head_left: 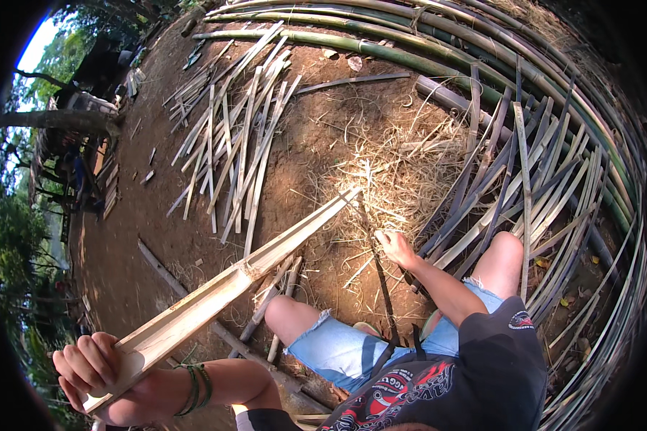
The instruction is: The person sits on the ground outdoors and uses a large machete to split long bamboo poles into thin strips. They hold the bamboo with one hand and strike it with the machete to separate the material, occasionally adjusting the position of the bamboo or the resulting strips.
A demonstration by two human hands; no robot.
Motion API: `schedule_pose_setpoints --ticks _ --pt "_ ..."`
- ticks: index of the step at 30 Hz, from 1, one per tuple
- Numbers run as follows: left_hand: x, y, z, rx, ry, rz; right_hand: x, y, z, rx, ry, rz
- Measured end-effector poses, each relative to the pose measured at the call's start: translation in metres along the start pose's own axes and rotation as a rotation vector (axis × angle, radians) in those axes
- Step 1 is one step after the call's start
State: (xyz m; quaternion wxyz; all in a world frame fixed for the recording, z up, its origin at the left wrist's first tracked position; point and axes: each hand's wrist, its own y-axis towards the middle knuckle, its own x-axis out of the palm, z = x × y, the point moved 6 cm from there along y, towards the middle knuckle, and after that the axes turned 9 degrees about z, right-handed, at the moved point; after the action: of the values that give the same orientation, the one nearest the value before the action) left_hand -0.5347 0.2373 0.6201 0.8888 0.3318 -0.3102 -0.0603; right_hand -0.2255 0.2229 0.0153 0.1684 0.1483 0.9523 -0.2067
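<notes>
My left hand point(90, 368) is wrapped round the near end of a split bamboo length point(194, 316), with its pale hollow inner side up. The bamboo slants away to the right, showing a node about midway along. Its narrow far end lies over the straw-like shavings point(402, 172). My right hand point(397, 248) is closed near that far end, in front of my knees. What it grips is hidden from this angle. A thin dark line runs past its fingers toward my lap; I cannot tell whether it is a tool, a strap or a shadow.
Split bamboo strips point(248, 144) lie spread on the brown soil at the far left. More strips point(528, 172) are heaped close by my right knee. Long green bamboo poles point(381, 49) curve along the back and right. Thin poles point(230, 334) lie on the ground beneath my left arm.
</notes>
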Motion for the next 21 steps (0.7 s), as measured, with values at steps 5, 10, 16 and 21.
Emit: schedule_pose_setpoints --ticks 5,10,16,21 --pt "-0.017 0.001 0.008 0.010 0.073 0.024 0.001 -0.040 -0.056 -0.282 -0.056 0.030" --pt "0.002 0.004 -0.002 -0.040 0.036 -0.063 -0.015 0.004 0.019 0.064 -0.193 0.091" --pt "0.000 -0.001 -0.005 0.015 0.028 -0.016 -0.006 -0.032 -0.023 -0.322 0.004 0.172" --pt "-0.005 0.004 0.004 0.014 0.066 -0.050 0.000 0.008 -0.006 0.022 -0.105 0.049"
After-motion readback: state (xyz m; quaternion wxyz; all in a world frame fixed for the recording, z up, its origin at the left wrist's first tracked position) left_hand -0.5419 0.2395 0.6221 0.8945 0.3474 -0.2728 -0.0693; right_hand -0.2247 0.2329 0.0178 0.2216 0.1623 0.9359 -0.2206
